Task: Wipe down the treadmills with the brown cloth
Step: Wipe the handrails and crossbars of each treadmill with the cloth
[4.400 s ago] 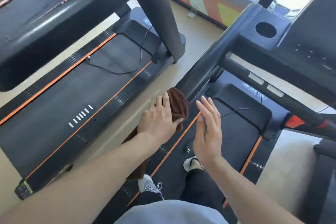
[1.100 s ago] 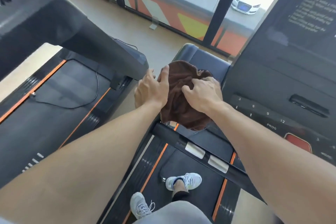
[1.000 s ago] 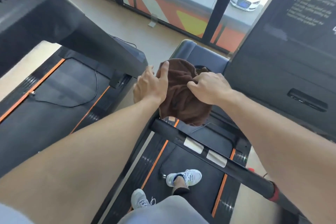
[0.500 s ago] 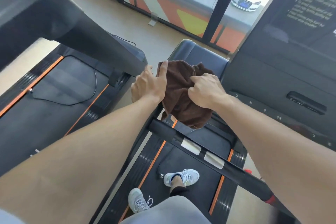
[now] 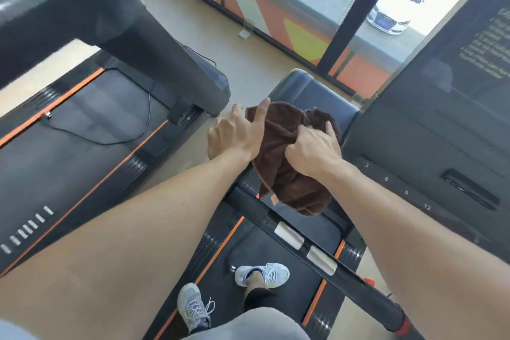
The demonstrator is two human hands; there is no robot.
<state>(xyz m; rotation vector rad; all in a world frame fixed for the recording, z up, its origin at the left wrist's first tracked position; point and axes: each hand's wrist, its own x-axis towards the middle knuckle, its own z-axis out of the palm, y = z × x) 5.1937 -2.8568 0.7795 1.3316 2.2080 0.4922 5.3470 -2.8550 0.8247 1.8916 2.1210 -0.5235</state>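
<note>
Two treadmills are in view: the near treadmill (image 5: 278,262), on whose belt the person stands in two pale sneakers (image 5: 262,274), and a second treadmill (image 5: 82,130) to the left, with a strip of tan floor (image 5: 242,63) between them. One brown cloth (image 5: 284,163) hangs bunched in front of the person, above the near treadmill's left edge and its front cover. The left hand (image 5: 234,132) is loosely open, its thumb pressed against the cloth's left side and its fingers spread toward the floor gap. The right hand (image 5: 314,149) is closed into a fist on a fold of the cloth, gripping it from the right. A black crossbar (image 5: 325,259) carrying two silver pads runs just below the hanging cloth, between it and the belt. The dark console (image 5: 441,124) rises close on the right, with small numbers printed along its lower edge. One thin cable (image 5: 149,121) trails on the second treadmill's belt. Beyond the windows sits one white car (image 5: 397,8).
</note>
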